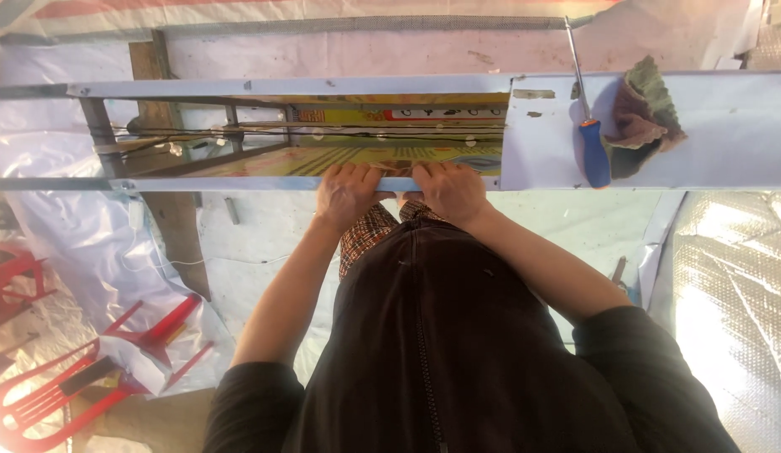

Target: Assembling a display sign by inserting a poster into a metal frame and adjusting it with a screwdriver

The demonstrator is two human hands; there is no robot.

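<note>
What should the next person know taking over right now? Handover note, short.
Left hand and right hand: both closed, side by side, on the near rail of the metal frame; grip looks firm.
Screwdriver, blue handle, and a cloth lie untouched on the white panel to the right.
Coloured sheet sits inside the frame, wires strung above it.
Done and left: can't tell from this view; no tool in hand.

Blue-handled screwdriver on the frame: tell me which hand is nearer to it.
Right. The right hand grips the frame's near rail just left of the screwdriver on the white panel; the left hand grips the same rail farther left.
</note>
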